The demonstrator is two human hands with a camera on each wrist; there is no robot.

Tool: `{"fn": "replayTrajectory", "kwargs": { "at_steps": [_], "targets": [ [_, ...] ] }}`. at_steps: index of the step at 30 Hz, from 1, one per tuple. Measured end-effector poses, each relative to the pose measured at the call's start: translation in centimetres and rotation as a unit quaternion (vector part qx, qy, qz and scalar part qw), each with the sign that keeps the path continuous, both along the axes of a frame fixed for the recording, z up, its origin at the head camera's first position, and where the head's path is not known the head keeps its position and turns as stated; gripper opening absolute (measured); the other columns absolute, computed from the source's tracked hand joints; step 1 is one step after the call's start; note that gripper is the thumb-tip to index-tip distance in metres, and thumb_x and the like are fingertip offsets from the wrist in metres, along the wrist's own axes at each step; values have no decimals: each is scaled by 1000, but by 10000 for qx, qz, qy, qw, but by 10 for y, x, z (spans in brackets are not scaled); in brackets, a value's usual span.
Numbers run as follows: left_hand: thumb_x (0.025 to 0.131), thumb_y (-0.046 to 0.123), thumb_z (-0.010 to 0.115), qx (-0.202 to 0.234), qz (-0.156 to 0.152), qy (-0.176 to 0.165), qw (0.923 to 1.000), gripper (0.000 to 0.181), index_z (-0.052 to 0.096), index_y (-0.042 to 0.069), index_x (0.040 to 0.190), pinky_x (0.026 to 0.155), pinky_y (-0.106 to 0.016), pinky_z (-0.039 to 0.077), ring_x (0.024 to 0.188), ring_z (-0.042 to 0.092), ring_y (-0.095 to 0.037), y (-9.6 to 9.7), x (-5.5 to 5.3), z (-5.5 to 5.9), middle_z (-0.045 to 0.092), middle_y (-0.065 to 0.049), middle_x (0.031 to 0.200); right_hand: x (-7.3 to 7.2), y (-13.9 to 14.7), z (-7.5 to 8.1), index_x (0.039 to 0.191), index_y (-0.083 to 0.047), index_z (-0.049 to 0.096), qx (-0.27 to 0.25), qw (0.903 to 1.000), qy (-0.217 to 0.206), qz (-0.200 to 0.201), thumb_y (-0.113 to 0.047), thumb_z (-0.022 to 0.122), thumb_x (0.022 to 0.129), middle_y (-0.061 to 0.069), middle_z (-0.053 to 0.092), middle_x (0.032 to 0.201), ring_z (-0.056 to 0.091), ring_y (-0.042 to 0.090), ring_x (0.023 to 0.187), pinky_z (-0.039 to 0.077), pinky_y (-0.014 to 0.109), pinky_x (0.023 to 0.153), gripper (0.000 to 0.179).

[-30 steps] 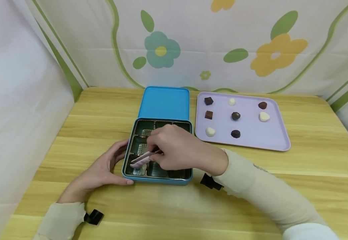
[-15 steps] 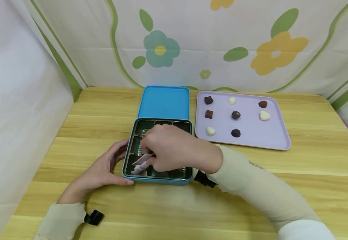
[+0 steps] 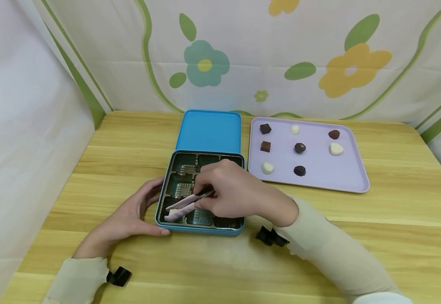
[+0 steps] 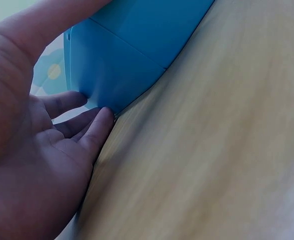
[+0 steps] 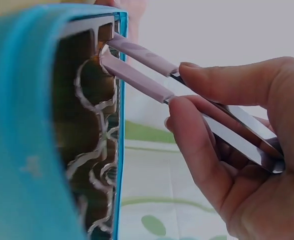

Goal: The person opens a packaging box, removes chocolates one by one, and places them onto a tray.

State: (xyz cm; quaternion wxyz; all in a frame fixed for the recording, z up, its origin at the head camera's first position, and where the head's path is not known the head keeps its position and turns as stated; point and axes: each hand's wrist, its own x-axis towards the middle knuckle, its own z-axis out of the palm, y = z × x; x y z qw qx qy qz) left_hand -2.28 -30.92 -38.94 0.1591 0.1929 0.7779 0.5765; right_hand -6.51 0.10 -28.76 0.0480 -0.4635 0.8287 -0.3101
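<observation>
My right hand (image 3: 235, 190) holds metal tweezers (image 5: 141, 85) with lilac-covered tips, thumb on one arm and fingers on the other. The tips reach into the near-left compartment of a blue tin (image 3: 201, 231). A small white chocolate (image 3: 173, 212) shows between the slightly parted tips, low in that compartment. My left hand (image 3: 131, 213) rests around the tin's near-left corner, thumb along the front and loosely extended fingers against the left side (image 4: 111, 65). Inside the tin is a dark divided insert (image 3: 184, 185); my right hand hides part of it.
The tin's blue lid (image 3: 209, 131) lies behind it. To the right, a lilac tray (image 3: 326, 173) carries several dark, brown and white chocolates, including a white heart-like one (image 3: 336, 148). A patterned cloth (image 3: 250, 55) hangs behind the wooden table (image 3: 220, 270).
My right hand dipped left, then came back right and a little up. The tweezer arms stand farther apart now, with the white chocolate visible between them. My left hand stays in place.
</observation>
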Motion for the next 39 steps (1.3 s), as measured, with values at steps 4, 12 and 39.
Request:
{"fn": "replayTrajectory", "kwargs": {
  "at_steps": [4, 12, 39],
  "targets": [
    [74, 0, 97, -6, 12, 3, 10000, 117, 30, 17, 169, 118, -8, 35, 148, 44, -1, 0, 0, 1, 34, -19, 171, 2, 12, -8, 96, -12, 82, -543, 9981, -204, -197, -13, 86, 91, -3, 75, 93, 55, -1, 67, 52, 20, 61, 7],
    [74, 0, 97, -35, 32, 21, 10000, 118, 30, 17, 169, 118, -8, 35, 147, 43, 0, 0, 1, -1, 34, -18, 172, 3, 27, -23, 97, -12, 84, -1292, 9888, -510, -546, -11, 89, 88, -5, 75, 89, 59, 2, 74, 56, 26, 60, 11],
    [71, 0, 98, -114, 143, -15, 9998, 120, 32, 20, 169, 118, -8, 34, 148, 40, 0, 1, -1, 0, 35, -14, 171, 0, 106, -41, 103, -9, 83, -2151, 9470, -1390, -1938, 0, 85, 89, 5, 78, 91, 76, 21, 69, 63, 29, 64, 16]
  ]
}}
